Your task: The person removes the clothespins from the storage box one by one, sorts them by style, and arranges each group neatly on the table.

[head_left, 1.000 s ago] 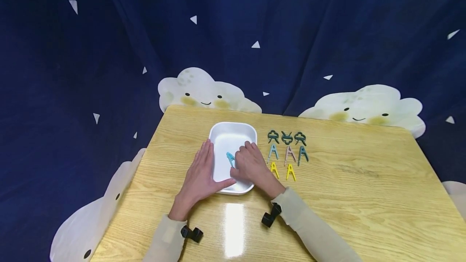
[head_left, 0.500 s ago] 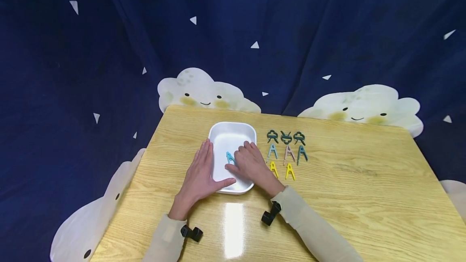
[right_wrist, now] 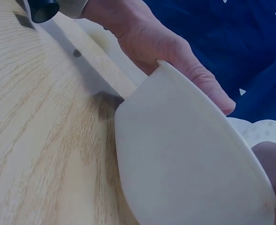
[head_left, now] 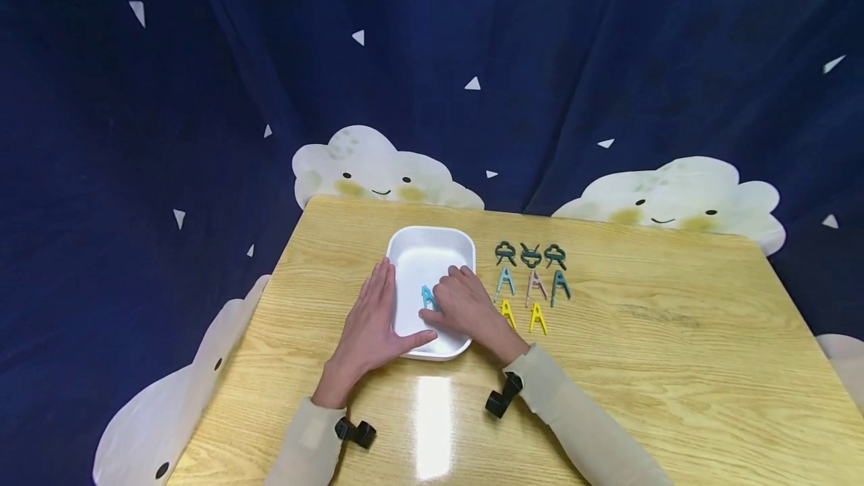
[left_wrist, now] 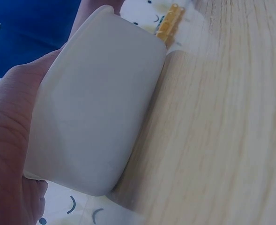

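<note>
A white tray (head_left: 418,257) stands on the wooden table. My left hand (head_left: 367,317) lies along its left side with the fingers straight, and the thumb reaches over the near rim. In the left wrist view the tray's outer wall (left_wrist: 95,103) fills the middle beside that hand. Inside the tray, my right hand (head_left: 466,306) has curled fingers and pinches a light-blue clothespin (head_left: 427,296). Its lower part is hidden by the hand. The right wrist view shows the tray's wall (right_wrist: 184,150) and the left thumb (right_wrist: 212,89) over the rim; the clothespin is out of sight there.
Right of the tray lie rows of clips: dark green cloud-shaped clips (head_left: 531,256), then a pale blue clothespin (head_left: 505,283), a pink one (head_left: 536,287) and a dark teal one (head_left: 559,287). Nearest are two yellow clothespins (head_left: 537,318). A blue curtain (head_left: 432,58) hangs behind.
The clothespin in the tray has shifted and turned slightly by the right fingers. The right thumb has moved a little left since the first frame. My left hand and the tray stay put.
</note>
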The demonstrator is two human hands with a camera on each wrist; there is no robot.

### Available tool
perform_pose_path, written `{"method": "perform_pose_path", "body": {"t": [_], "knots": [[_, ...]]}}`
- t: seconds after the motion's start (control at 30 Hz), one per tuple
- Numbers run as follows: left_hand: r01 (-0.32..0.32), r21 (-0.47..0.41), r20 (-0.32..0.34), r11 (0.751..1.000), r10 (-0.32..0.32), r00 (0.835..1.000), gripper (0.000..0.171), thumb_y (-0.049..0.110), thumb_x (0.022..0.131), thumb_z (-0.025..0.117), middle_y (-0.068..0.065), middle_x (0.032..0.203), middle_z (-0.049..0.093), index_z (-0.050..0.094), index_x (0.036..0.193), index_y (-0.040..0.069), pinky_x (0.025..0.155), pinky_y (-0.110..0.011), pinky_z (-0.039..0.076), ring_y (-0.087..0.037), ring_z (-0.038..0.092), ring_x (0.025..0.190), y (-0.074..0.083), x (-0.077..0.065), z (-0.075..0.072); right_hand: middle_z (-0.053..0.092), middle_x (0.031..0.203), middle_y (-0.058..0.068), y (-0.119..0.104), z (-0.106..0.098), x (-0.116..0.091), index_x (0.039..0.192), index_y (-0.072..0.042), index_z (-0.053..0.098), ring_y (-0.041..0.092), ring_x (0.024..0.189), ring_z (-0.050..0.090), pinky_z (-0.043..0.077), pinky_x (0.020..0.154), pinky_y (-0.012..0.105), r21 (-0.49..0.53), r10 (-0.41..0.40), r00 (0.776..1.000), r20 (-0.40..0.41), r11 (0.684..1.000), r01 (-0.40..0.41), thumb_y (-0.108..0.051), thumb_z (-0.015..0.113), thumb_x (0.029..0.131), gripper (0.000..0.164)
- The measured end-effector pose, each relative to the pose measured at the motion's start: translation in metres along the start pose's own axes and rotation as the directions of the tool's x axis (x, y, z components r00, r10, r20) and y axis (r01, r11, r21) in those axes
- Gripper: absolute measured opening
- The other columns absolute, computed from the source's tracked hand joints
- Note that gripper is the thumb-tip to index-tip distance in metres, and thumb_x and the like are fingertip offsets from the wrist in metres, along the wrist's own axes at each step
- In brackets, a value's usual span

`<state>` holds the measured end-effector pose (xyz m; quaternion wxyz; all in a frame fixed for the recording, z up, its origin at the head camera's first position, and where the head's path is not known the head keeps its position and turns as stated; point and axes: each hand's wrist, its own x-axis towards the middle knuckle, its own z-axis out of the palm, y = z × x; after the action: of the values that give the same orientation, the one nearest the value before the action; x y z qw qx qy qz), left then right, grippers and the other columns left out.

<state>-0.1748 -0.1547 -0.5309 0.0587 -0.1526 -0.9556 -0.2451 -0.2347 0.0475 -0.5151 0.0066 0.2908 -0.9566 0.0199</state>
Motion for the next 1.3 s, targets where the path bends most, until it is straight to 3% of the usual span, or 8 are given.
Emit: {"method": "perform_pose_path", "body": {"t": [0.13,0.2,0.3,0.4,0.47,0.63,0.97,1.3], "knots": [[-0.008,-0.003,-0.003,1.000,0.008,1.000,0.138,0.084,0.077,0.068,-0.012,0.175,-0.006,0.006,0.165,-0.003,0.132,-0.042,0.009,-0.030,0.004,0.162,0.0003,0.0003,0.0000,0.051,0.062,-0.006,0.0019,0.0010,-0.0006,0.057,-0.021,0.054,0.020,0.075,0.046,0.045,0.086,0.040,0.044,-0.012,1.000,-0.026,0.999,0.013,-0.065,0.074,0.086,0.056],[-0.012,-0.004,-0.004,1.000,0.012,1.000,0.138,0.083,0.078,0.068,-0.012,0.175,-0.006,0.006,0.165,-0.003,0.132,-0.042,0.009,-0.029,0.004,0.162,0.0005,0.0006,0.0002,0.053,0.065,-0.006,0.0028,0.0020,-0.0010,0.063,-0.020,0.058,0.020,0.076,0.046,0.044,0.084,0.040,0.057,-0.019,0.998,-0.052,0.998,0.022,-0.068,0.076,0.082,0.055],[-0.015,-0.010,-0.003,1.000,0.015,1.000,0.137,0.082,0.078,0.069,-0.012,0.175,-0.006,0.006,0.165,-0.004,0.132,-0.042,0.009,-0.029,0.003,0.162,0.0006,0.0010,0.0006,0.064,0.081,-0.002,0.0033,0.0015,-0.0021,0.089,-0.015,0.069,0.022,0.085,0.051,0.046,0.087,0.040,0.050,-0.024,0.998,-0.060,0.998,0.027,-0.071,0.075,0.079,0.057],[-0.019,-0.006,-0.006,1.000,0.018,1.000,0.137,0.082,0.078,0.069,-0.013,0.175,-0.005,0.006,0.165,-0.004,0.132,-0.043,0.009,-0.029,0.004,0.162,0.0008,0.0010,0.0008,0.069,0.102,0.002,0.0038,0.0009,-0.0030,0.121,-0.013,0.068,0.024,0.096,0.053,0.046,0.095,0.043,0.030,-0.032,0.999,-0.034,0.999,0.033,-0.071,0.075,0.079,0.071],[-0.020,-0.004,-0.008,1.000,0.020,1.000,0.137,0.081,0.078,0.069,-0.013,0.175,-0.004,0.006,0.165,-0.004,0.132,-0.043,0.009,-0.029,0.004,0.162,0.0010,0.0011,0.0007,0.069,0.106,0.003,0.0041,0.0006,-0.0029,0.129,-0.014,0.066,0.024,0.098,0.053,0.045,0.096,0.043,0.001,-0.044,0.999,-0.013,0.999,0.044,-0.069,0.075,0.080,0.074],[-0.018,0.001,-0.007,1.000,0.018,1.000,0.137,0.082,0.078,0.068,-0.014,0.176,-0.002,0.006,0.165,-0.003,0.132,-0.042,0.009,-0.028,0.003,0.162,0.0014,0.0014,0.0008,0.066,0.099,0.001,0.0049,0.0008,-0.0015,0.121,-0.016,0.070,0.022,0.092,0.049,0.043,0.086,0.039,-0.047,-0.062,0.998,-0.005,0.997,0.062,-0.064,0.072,0.083,0.062],[-0.018,0.002,-0.012,1.000,0.018,1.000,0.137,0.083,0.078,0.068,-0.013,0.176,-0.002,0.006,0.165,-0.003,0.132,-0.041,0.009,-0.028,0.004,0.162,0.0008,0.0013,0.0022,0.066,0.097,0.000,0.0059,0.0020,-0.0004,0.110,-0.014,0.071,0.022,0.091,0.049,0.043,0.084,0.038,-0.038,-0.057,0.998,-0.026,0.998,0.056,-0.060,0.071,0.081,0.054],[-0.018,0.003,-0.016,1.000,0.018,1.000,0.137,0.084,0.078,0.067,-0.013,0.175,-0.002,0.008,0.165,-0.003,0.132,-0.042,0.011,-0.028,0.004,0.162,0.0002,-0.0004,0.0007,0.062,0.100,0.003,0.0041,0.0004,-0.0012,0.115,-0.011,0.068,0.024,0.094,0.047,0.043,0.087,0.039,0.023,-0.057,0.997,-0.059,0.998,0.059,-0.056,0.074,0.079,0.058]]}}
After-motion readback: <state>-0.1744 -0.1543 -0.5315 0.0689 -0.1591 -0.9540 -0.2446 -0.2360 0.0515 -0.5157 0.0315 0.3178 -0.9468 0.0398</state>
